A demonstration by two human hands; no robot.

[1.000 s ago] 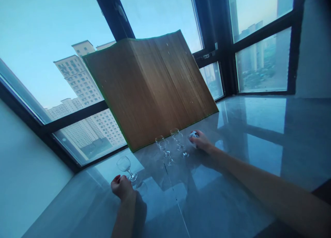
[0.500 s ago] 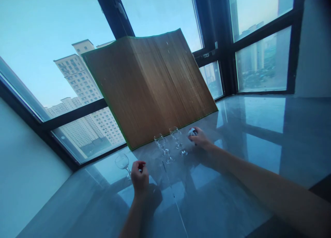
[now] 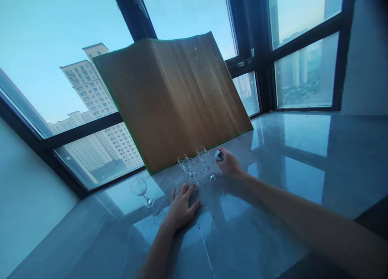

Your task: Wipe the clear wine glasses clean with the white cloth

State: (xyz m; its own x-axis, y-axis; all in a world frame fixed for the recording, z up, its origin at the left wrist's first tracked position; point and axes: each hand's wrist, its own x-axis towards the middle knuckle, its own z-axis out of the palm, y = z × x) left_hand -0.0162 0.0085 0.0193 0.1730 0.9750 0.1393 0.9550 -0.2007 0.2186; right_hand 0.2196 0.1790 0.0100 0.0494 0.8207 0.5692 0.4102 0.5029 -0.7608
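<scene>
My left hand (image 3: 182, 206) has its fingers spread, palm down, close in front of several clear stemmed glasses (image 3: 189, 164). Its fingertips overlap the nearest foot in view; whether they touch it I cannot tell. A single wine glass (image 3: 139, 187) stands upright to the left of that hand. To the right of the grouped glasses, my right hand (image 3: 228, 161) is closed round a small white item (image 3: 217, 154), dark in places, whose kind I cannot make out. Beside it is the right-hand glass of the group (image 3: 203, 154).
Behind the glasses, a large brown mat with green edging (image 3: 182, 101) leans against the dark window frames (image 3: 139, 12). Shiny grey tiles (image 3: 266, 206) make up the surface, with a pale joint line running forward. A pale wall (image 3: 27, 182) borders the left side.
My left hand has moved right, away from the single glass, and its curled fingers have spread. The right hand keeps its hold on the white item. The view has shifted slightly.
</scene>
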